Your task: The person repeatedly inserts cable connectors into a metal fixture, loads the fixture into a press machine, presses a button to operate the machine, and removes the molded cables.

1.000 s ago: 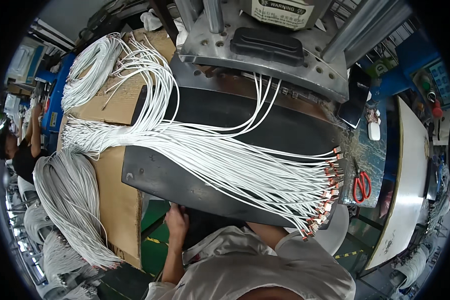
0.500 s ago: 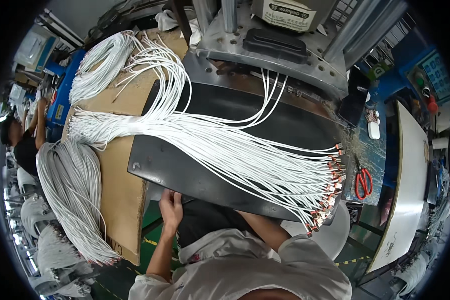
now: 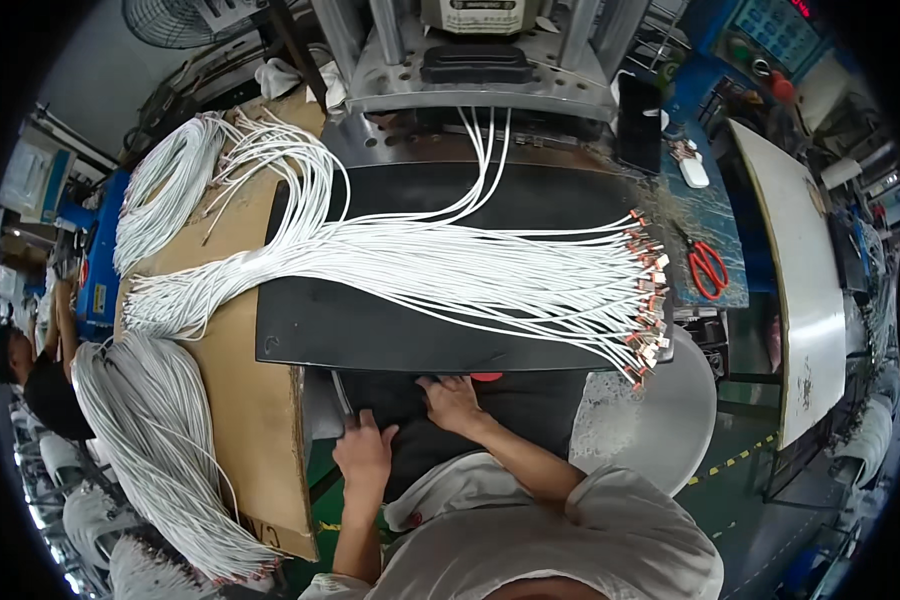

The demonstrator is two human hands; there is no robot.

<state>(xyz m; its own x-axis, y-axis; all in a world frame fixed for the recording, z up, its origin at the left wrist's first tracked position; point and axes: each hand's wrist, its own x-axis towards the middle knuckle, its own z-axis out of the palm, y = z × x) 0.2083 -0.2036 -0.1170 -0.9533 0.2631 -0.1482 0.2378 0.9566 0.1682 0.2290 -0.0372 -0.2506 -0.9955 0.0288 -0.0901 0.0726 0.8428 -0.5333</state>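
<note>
My left hand (image 3: 363,455) hovers over my lap just below the board's front edge, thumb apart from the fingers, next to a thin metal bar (image 3: 341,393). My right hand (image 3: 455,405) lies low over the dark cloth on my lap, fingers loosely extended, with nothing visible in them. A round red piece (image 3: 487,377) peeks out beside its fingers, mostly hidden by the board. Above both hands, a bundle of white cables (image 3: 450,265) spreads across the black board (image 3: 320,325), copper-coloured ends (image 3: 655,300) fanned at the right. Several cables run up under the metal press (image 3: 470,95).
More white cable bundles (image 3: 155,430) lie on brown cardboard (image 3: 245,420) at left. Red-handled cutters (image 3: 708,270) rest on the blue bench to the right. A large grey round tub (image 3: 685,420) stands below it. Another person (image 3: 45,370) works at far left.
The view has shifted, and the press and board sit differently in it. My left hand has come away from the board's edge. My right hand, hidden under the board before, now shows.
</note>
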